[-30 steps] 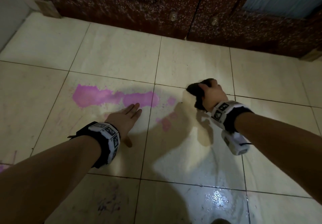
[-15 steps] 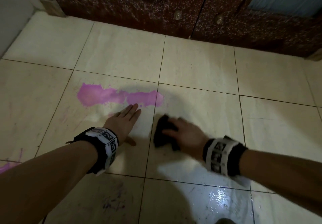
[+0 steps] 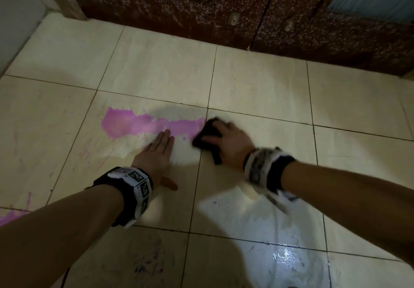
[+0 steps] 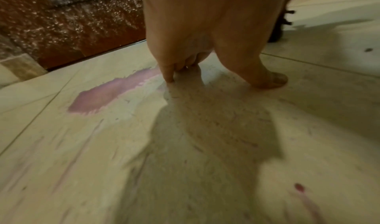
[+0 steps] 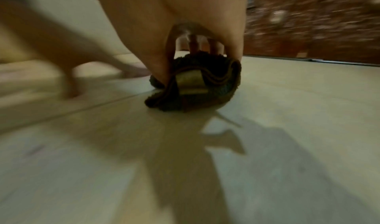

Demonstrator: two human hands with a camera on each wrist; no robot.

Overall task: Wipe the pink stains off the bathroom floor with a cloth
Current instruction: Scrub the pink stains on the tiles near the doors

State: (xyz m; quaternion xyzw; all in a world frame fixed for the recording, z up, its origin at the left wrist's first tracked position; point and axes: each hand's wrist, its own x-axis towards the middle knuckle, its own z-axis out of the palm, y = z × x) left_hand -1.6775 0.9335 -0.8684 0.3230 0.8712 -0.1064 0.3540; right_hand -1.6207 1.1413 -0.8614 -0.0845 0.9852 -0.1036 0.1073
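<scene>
A long pink stain (image 3: 139, 125) lies across a beige floor tile (image 3: 156, 70); in the left wrist view the stain (image 4: 107, 94) runs up to my fingertips. My left hand (image 3: 160, 146) lies flat on the floor just below the stain, fingers straight and thumb (image 4: 273, 79) spread. My right hand (image 3: 226, 142) grips a dark bunched cloth (image 3: 205, 134) and presses it on the floor at the stain's right end, on the grout line. In the right wrist view my fingers arch over the cloth (image 5: 197, 84) and its tan label (image 5: 190, 83) shows.
A dark red-brown speckled door (image 3: 224, 5) with two small knobs (image 3: 234, 19) closes off the far side. A pale wall (image 3: 15, 23) stands at the left. Another pink stain (image 3: 10, 217) sits at the lower left edge. A wet glossy patch (image 3: 284, 258) shines near me.
My right hand swept the cloth from the far right down towards my left hand, then up to the stain's right end. The small pink spots right of the grout line are gone. My left hand stayed.
</scene>
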